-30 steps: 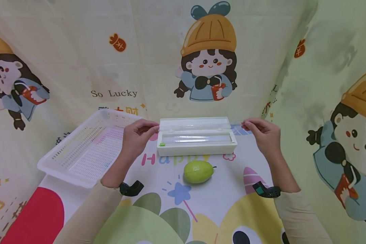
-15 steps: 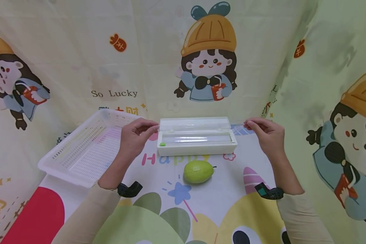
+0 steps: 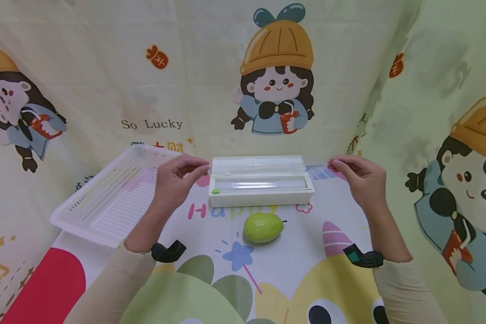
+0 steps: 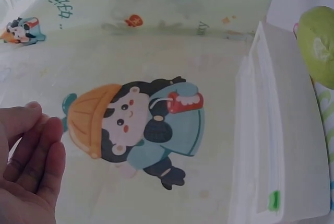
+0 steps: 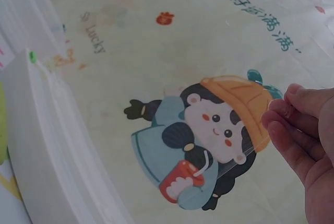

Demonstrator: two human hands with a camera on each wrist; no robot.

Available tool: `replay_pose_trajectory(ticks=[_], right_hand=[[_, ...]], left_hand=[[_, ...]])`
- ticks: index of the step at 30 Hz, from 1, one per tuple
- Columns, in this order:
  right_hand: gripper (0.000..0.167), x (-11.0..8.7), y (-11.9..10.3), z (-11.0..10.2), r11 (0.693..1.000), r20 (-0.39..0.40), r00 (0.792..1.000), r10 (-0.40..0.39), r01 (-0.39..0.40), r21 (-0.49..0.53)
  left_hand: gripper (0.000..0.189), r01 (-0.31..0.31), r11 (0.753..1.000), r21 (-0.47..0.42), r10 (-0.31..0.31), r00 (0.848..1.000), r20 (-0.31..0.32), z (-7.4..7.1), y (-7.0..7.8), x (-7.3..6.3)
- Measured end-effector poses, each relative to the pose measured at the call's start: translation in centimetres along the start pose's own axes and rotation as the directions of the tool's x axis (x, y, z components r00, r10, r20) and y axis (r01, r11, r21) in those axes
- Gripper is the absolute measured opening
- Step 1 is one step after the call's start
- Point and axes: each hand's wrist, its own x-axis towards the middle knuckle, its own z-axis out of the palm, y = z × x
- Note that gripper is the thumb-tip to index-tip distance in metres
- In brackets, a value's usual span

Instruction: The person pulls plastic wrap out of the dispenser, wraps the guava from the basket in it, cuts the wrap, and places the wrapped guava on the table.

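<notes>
A white cling film dispenser (image 3: 262, 198) stands in the middle of the table with its clear lid raised, a roll of film (image 3: 263, 184) inside and a green slider (image 3: 215, 191) at its left front. Left of the box, my left hand (image 3: 179, 180) pinches thumb against fingertips. On the opposite side, my right hand (image 3: 360, 177) pinches the edge of clear cling film (image 3: 319, 162), which shows faintly beside the fingertips. How far the film runs between the hands is hard to see. A green mango-like fruit (image 3: 263, 228) with a short dark stem lies in front of the box.
A white perforated plastic basket (image 3: 85, 202) stands left of the box, partly behind the left hand. A printed cloth (image 3: 291, 252) covers the table, and patterned curtain walls (image 3: 210, 81) rise behind and at the sides.
Both hands have drawn slightly apart, the left moving left and the right moving right, still pinching. Box, fruit and basket have stayed in place.
</notes>
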Motion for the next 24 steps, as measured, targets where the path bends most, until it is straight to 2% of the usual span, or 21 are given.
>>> replay_pose_trajectory(ticks=[7,18,24], right_hand=[[0.017,0.0,-0.6,-0.6,1.0,0.012,1.0,-0.018,0.018,-0.001],[0.017,-0.2,-1.7,-1.3,0.997,0.027,0.999,-0.028,0.03,-0.069],[0.018,-0.2,-2.1,-1.5,0.994,0.021,0.994,-0.105,0.106,-0.031]], left_hand=[[0.023,-0.028,1.0,-0.007,0.028,0.999,0.023,-0.4,0.5,0.0],[0.023,-0.063,0.998,0.005,0.063,0.997,0.037,-1.0,1.5,-0.4],[0.023,-0.077,0.997,-0.016,0.078,0.996,0.04,-1.3,2.1,-0.6]])
